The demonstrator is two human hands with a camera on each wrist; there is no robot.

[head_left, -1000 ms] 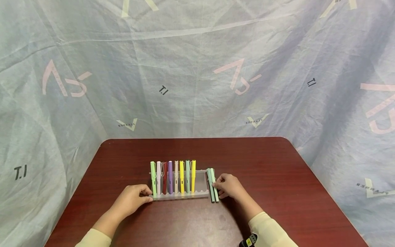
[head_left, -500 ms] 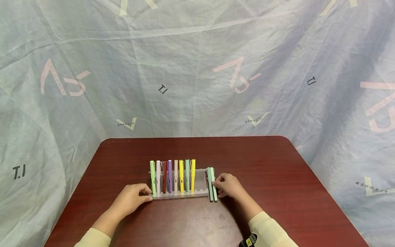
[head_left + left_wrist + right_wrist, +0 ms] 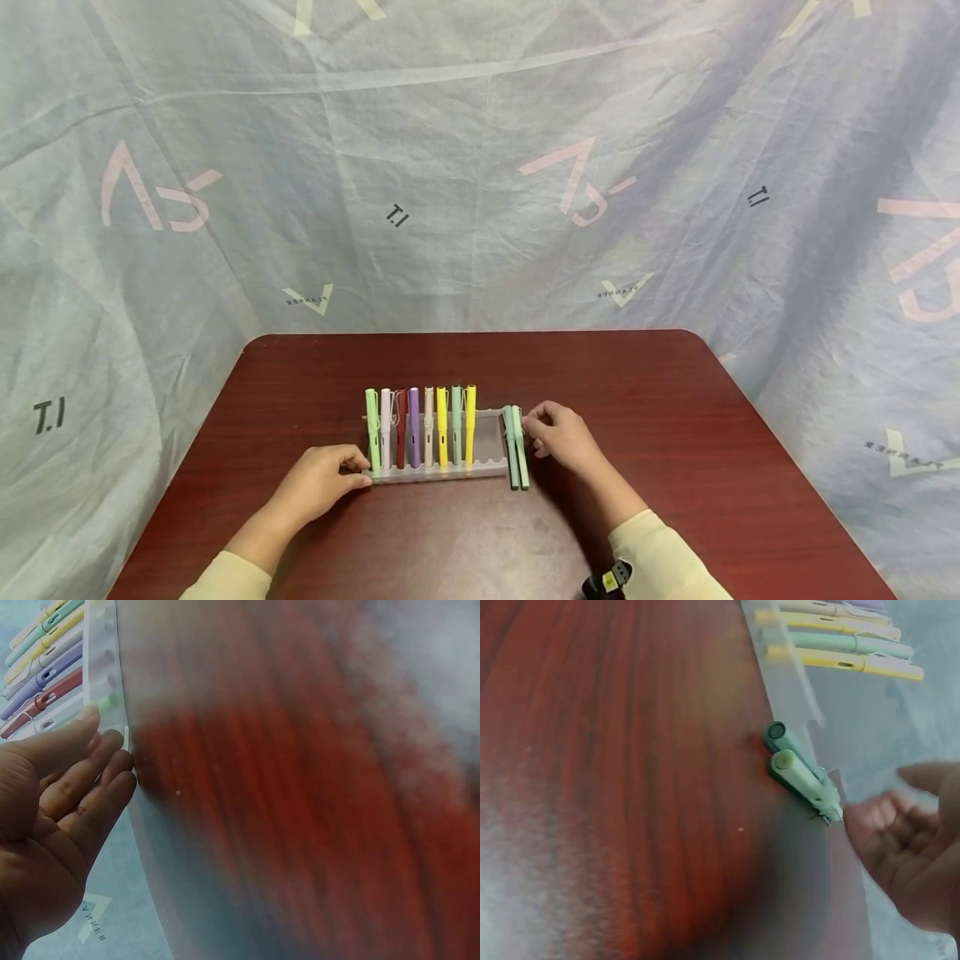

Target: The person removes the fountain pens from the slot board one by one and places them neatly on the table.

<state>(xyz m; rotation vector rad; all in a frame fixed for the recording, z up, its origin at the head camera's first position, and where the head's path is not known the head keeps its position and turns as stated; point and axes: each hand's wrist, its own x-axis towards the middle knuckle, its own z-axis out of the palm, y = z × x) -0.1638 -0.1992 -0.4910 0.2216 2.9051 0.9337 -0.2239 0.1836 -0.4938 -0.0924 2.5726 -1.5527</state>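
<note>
A clear plastic pen rack (image 3: 487, 469) holds a row of several capped pens, among them a purple pen (image 3: 414, 429) and a yellow pen (image 3: 470, 425) at the row's right end. My left hand (image 3: 318, 479) grips the rack's left end, thumb at the front corner. Just beyond the rack's right end lie a grey-green pen (image 3: 512, 450) and a pale green pen (image 3: 521, 450), side by side and touching. My right hand (image 3: 564, 435) is beside their cap ends, thumb and fingers apart in the right wrist view; whether a fingertip touches the pale pen is unclear.
The rack stands on a dark red wooden table (image 3: 637, 375). Grey printed cloth (image 3: 480, 167) hangs behind and at both sides. A black device (image 3: 607, 581) is at the right sleeve, near the table's front.
My right hand has loosened from the pale green pen's middle and shifted up toward its cap end. That pen now lies closer against the grey-green one. The left hand stays put.
</note>
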